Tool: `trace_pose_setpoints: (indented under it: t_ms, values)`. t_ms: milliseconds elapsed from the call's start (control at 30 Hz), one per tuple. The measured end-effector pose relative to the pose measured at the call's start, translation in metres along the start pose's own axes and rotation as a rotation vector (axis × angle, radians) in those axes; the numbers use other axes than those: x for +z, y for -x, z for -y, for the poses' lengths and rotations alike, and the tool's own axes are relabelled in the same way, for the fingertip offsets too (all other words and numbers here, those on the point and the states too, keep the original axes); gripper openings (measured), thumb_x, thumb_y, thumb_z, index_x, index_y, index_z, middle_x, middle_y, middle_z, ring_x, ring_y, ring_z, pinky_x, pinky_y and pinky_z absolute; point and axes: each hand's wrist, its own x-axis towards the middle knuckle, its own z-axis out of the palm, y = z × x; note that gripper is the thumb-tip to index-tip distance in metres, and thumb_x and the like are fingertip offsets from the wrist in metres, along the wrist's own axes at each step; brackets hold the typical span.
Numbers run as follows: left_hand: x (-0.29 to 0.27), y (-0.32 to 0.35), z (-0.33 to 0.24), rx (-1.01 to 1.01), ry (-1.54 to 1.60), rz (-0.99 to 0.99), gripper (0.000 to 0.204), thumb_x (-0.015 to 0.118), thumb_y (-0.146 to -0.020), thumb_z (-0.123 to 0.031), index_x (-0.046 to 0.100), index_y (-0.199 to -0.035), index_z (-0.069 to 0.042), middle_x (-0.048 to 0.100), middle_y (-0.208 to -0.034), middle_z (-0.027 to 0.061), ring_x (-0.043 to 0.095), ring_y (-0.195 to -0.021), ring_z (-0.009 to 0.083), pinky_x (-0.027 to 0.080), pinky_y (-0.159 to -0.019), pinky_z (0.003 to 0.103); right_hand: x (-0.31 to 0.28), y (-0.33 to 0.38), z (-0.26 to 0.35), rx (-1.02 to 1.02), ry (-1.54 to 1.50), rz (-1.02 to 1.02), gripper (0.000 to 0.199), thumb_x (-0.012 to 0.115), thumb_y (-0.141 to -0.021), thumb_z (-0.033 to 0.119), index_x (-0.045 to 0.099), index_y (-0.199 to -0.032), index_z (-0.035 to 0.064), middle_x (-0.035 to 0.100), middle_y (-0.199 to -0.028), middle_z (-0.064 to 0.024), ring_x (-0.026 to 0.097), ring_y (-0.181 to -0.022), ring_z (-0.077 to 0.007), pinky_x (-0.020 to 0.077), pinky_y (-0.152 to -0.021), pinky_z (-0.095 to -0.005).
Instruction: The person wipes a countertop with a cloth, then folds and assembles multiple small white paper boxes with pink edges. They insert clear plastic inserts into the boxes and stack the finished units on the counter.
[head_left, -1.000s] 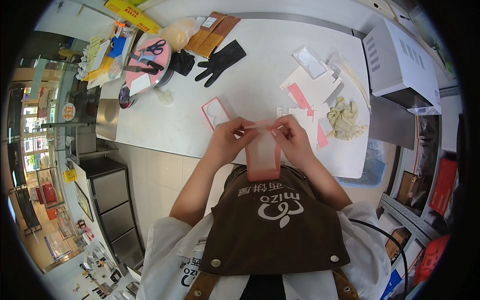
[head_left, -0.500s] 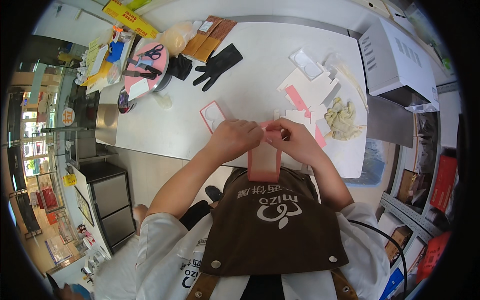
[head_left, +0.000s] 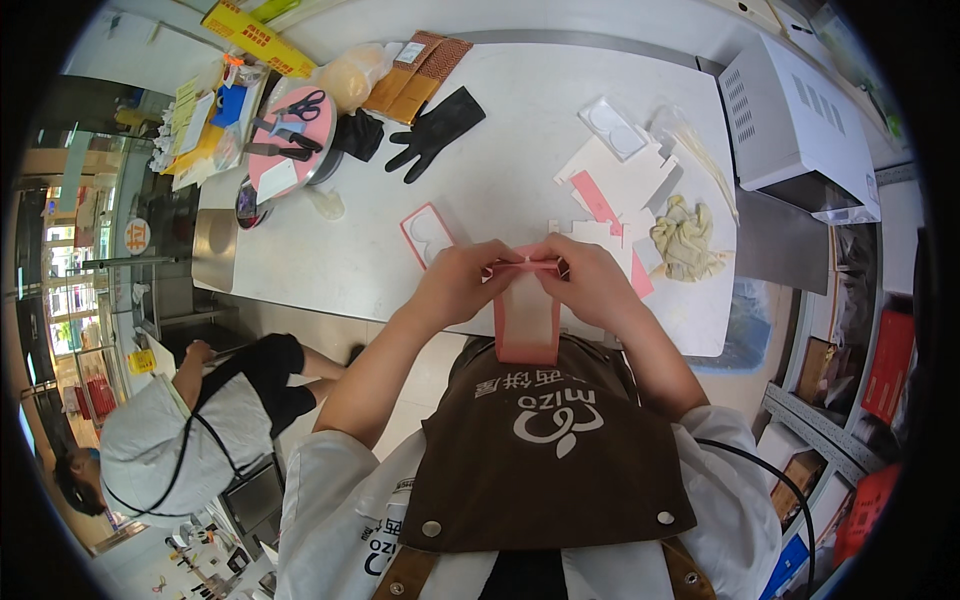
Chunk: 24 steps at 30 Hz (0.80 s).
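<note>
While pinched along its top edge at the near side of the white table [head_left: 480, 160], hangs down toward the brown apron [head_left: 545, 450] — pink cardboard sleeve [head_left: 527, 315], flat and upright, lower end free. Left hand [head_left: 462, 283] closed on the sleeve's top left corner, thumb and fingertips pressed together over the fold. Right hand [head_left: 597, 283] closed on the top right corner likewise, fingers curled tight, nothing else held. Between the two hands, only a short strip of the folded top edge showing; exact finger placement behind the card cannot be told.

Just left of the left hand, flat on the table — pink-rimmed card cutout [head_left: 428, 235] with a white middle. Just beyond the right hand, a loose pile of white and pink card blanks [head_left: 615, 185], and beside it a crumpled pale glove [head_left: 685, 238]. Farther back, well apart from the hands: black glove [head_left: 435, 132], round pink tray [head_left: 295, 145] with scissors [head_left: 300, 104] on it, brown paper packets [head_left: 415, 72]. At the right edge, white box-shaped machine [head_left: 795, 125]. Lower left, beside the table, another person in a white cap [head_left: 150, 450], bent low.
</note>
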Motion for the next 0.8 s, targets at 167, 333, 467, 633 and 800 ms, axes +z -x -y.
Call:
trace_pose_setpoints:
  t_ms: [167,333,467,633,800]
  values:
    - [0.01,-0.004,-0.013,0.195,-0.365,-0.15,0.013,0.073,-0.092,-0.015,0.075,-0.104,-0.011,0.074,-0.085,0.0058,0.072,-0.072,0.0259,0.055,-0.061,0.034,0.006,-0.004,-0.005,-0.11,0.143,-0.057,0.017,0.064,-0.093,0.015,0.065,-0.106,0.0037,0.072,-0.095,-0.016,0.07,-0.086,-0.0367,0.0536,-0.074,-0.0464]
    - [0.023,-0.004,-0.01,0.264,-0.522,-0.225,0.009,0.072,-0.092,-0.014,0.073,-0.1,-0.012,0.074,-0.082,0.0049,0.07,-0.068,0.0263,0.053,-0.057,0.037,0.012,-0.009,-0.017,-0.249,0.65,-0.043,0.017,0.059,-0.094,0.016,0.065,-0.097,0.0004,0.071,-0.087,-0.0166,0.071,-0.084,-0.0334,0.0556,-0.07,-0.0456]
    - [0.028,-0.004,-0.015,0.115,-0.368,-0.235,0.011,0.07,-0.093,-0.013,0.072,-0.102,-0.008,0.073,-0.081,0.0092,0.07,-0.068,0.0279,0.054,-0.059,0.037,0.017,-0.017,-0.017,-0.274,0.752,-0.037,0.017,0.062,-0.089,0.019,0.066,-0.086,0.0027,0.07,-0.076,-0.0138,0.071,-0.072,-0.0322,0.0553,-0.061,-0.0446]
    - [0.034,0.0,-0.021,-0.074,-0.045,-0.242,0.015,0.066,-0.095,-0.012,0.069,-0.106,-0.002,0.074,-0.083,0.0136,0.072,-0.071,0.0267,0.055,-0.065,0.036,0.017,-0.025,-0.018,-0.388,0.737,-0.092,0.021,0.066,-0.084,0.021,0.067,-0.069,0.0062,0.068,-0.066,-0.0109,0.067,-0.059,-0.0327,0.0522,-0.053,-0.0446]
    - [0.039,-0.003,-0.016,-0.254,0.039,-0.219,0.019,0.064,-0.096,-0.013,0.069,-0.11,-0.001,0.075,-0.086,0.0132,0.072,-0.072,0.0241,0.055,-0.067,0.036,0.021,-0.043,-0.019,-0.4,0.891,0.054,0.017,0.067,-0.08,0.017,0.068,-0.065,0.0087,0.069,-0.067,-0.0103,0.069,-0.064,-0.0292,0.0518,-0.055,-0.0427]
